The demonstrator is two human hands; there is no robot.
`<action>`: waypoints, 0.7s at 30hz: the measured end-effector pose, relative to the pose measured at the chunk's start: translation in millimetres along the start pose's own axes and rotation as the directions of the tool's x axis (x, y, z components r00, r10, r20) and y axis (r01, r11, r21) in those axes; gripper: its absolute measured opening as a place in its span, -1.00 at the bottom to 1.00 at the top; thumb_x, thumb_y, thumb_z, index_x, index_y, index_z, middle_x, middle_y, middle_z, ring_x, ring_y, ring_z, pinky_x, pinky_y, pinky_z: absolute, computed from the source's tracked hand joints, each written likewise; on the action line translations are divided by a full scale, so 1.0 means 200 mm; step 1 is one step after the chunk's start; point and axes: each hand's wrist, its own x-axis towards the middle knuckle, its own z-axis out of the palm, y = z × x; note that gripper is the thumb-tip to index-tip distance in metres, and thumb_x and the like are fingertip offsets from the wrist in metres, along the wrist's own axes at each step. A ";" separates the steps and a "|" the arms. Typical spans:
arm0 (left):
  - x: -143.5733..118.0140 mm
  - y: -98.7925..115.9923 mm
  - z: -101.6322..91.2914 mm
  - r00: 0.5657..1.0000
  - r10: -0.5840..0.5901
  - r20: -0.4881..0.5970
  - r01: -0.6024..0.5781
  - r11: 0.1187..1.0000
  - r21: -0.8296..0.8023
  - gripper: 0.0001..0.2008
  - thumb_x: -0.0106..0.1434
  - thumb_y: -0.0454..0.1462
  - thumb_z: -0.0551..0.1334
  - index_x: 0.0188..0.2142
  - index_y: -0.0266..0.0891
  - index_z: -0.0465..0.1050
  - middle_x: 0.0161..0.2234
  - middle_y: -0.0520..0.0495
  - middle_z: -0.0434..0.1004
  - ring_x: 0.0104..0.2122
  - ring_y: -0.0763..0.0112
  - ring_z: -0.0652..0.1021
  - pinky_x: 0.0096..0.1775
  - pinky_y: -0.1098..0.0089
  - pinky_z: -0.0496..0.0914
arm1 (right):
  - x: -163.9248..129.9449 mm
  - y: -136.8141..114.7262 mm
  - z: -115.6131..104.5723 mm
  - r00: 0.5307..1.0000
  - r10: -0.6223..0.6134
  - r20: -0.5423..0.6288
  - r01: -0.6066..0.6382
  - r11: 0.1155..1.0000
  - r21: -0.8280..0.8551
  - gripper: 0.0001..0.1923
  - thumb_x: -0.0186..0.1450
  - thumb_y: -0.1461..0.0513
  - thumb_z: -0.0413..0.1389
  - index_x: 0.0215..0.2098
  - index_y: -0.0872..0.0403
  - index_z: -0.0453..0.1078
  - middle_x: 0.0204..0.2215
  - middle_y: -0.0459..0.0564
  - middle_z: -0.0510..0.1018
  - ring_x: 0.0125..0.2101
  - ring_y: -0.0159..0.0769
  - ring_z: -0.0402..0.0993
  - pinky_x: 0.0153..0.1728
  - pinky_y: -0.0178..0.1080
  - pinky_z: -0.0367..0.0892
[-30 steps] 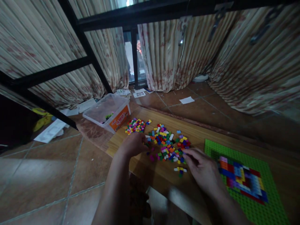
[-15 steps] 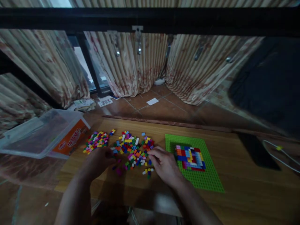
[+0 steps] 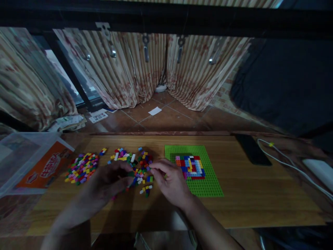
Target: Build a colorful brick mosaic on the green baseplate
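My left hand point(image 3: 108, 182) hovers over the near left side of a loose heap of small toy building bricks point(image 3: 142, 170). Its fingers are curled, with a gap between thumb and forefinger; dark green shows there, seemingly bricks behind. At the right edge of the same heap, my right hand point(image 3: 170, 180) has thumb and forefinger pinched together; whatever is between the tips is too small to make out. Right of that hand, a green studded baseplate point(image 3: 210, 180) lies flat, bearing a block of multicoloured bricks point(image 3: 192, 167) built in layers.
Left of the heap lies a second pile of bricks point(image 3: 82, 168). A clear plastic box point(image 3: 7, 180) with an orange label stands at the table's left end. A black phone-like slab point(image 3: 253, 149) and a white cable point(image 3: 286, 161) lie toward the right on the wooden table point(image 3: 249, 205).
The view has turned right, so the table things sit further left. My left hand has lifted away from the bricks, toward me. My right hand stays at the heap's right edge, still pinched.
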 end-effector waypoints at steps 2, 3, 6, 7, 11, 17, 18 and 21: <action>0.03 0.02 0.16 0.991 0.051 0.125 -0.034 0.990 -0.135 -0.75 -0.03 -0.11 0.40 -0.36 -0.16 0.57 -0.48 -0.05 0.51 -0.55 0.43 0.39 -0.52 0.45 0.27 | -0.02 -0.01 -0.05 0.999 0.022 -0.050 -0.018 0.998 0.064 -0.82 0.33 0.31 0.05 -0.19 0.01 0.48 -0.32 -0.07 0.56 -0.32 -0.38 0.50 -0.30 -0.31 0.40; 0.05 0.02 0.23 0.985 0.070 0.155 -0.040 0.980 -0.194 -0.77 -0.01 -0.13 0.39 -0.37 -0.18 0.57 -0.50 -0.03 0.49 -0.56 0.47 0.38 -0.51 0.47 0.27 | -0.03 -0.01 -0.09 0.997 0.033 -0.070 -0.028 0.996 0.080 -0.82 0.33 0.30 0.06 -0.18 0.01 0.48 -0.31 -0.06 0.57 -0.32 -0.37 0.50 -0.29 -0.30 0.41; 0.11 0.00 0.40 0.971 0.052 0.235 0.033 0.938 -0.344 -0.79 0.09 -0.17 0.35 -0.28 -0.20 0.57 -0.46 -0.01 0.49 -0.55 0.54 0.39 -0.48 0.50 0.28 | -0.08 0.01 -0.19 0.992 0.061 -0.111 -0.054 0.996 0.066 -0.83 0.33 0.25 0.09 -0.16 0.00 0.49 -0.27 -0.04 0.59 -0.26 -0.32 0.52 -0.17 -0.21 0.41; 0.13 0.00 0.44 0.971 0.047 0.235 0.049 0.920 -0.389 -0.80 0.08 -0.19 0.35 -0.29 -0.21 0.57 -0.46 -0.01 0.49 -0.55 0.55 0.39 -0.48 0.50 0.28 | -0.10 0.01 -0.22 0.991 0.069 -0.112 -0.063 0.997 0.053 -0.83 0.33 0.24 0.09 -0.15 0.00 0.48 -0.25 -0.04 0.59 -0.24 -0.31 0.52 -0.14 -0.19 0.40; 0.17 -0.01 0.56 0.973 0.039 0.228 0.078 0.874 -0.480 -0.83 0.04 -0.24 0.38 -0.34 -0.25 0.57 -0.44 0.00 0.50 -0.51 0.55 0.43 -0.45 0.51 0.30 | -0.15 0.04 -0.34 0.996 0.092 -0.020 -0.092 0.996 -0.019 -0.70 0.31 0.22 0.12 0.02 -0.04 0.39 -0.10 -0.01 0.53 -0.22 -0.31 0.50 -0.17 -0.21 0.43; 0.18 0.04 0.69 0.947 0.068 0.315 0.096 0.874 -0.476 -0.78 0.04 -0.26 0.37 -0.30 -0.30 0.52 -0.41 0.00 0.50 -0.51 0.57 0.44 -0.42 0.49 0.34 | -0.19 0.06 -0.45 0.994 0.067 0.080 -0.049 0.975 -0.215 -0.68 0.30 0.18 0.16 0.03 -0.06 0.38 -0.07 0.00 0.51 -0.08 -0.23 0.47 -0.08 -0.14 0.41; 0.18 0.05 0.71 0.941 0.074 0.330 0.095 0.878 -0.469 -0.76 0.04 -0.27 0.36 -0.27 -0.30 0.50 -0.41 0.01 0.50 -0.51 0.57 0.44 -0.41 0.49 0.35 | -0.20 0.07 -0.48 0.994 0.071 0.086 -0.050 0.973 -0.225 -0.70 0.30 0.16 0.17 0.01 -0.06 0.40 -0.09 -0.01 0.51 -0.10 -0.22 0.47 -0.09 -0.14 0.41; 0.20 0.05 0.76 0.939 0.083 0.333 0.067 0.908 -0.413 -0.73 0.09 -0.27 0.33 -0.19 -0.30 0.44 -0.45 0.04 0.48 -0.52 0.55 0.46 -0.42 0.48 0.35 | -0.23 0.13 -0.59 0.994 0.092 0.054 -0.077 0.967 -0.243 -0.70 0.27 0.11 0.20 -0.04 -0.05 0.43 -0.13 -0.01 0.52 -0.16 -0.21 0.49 -0.14 -0.14 0.43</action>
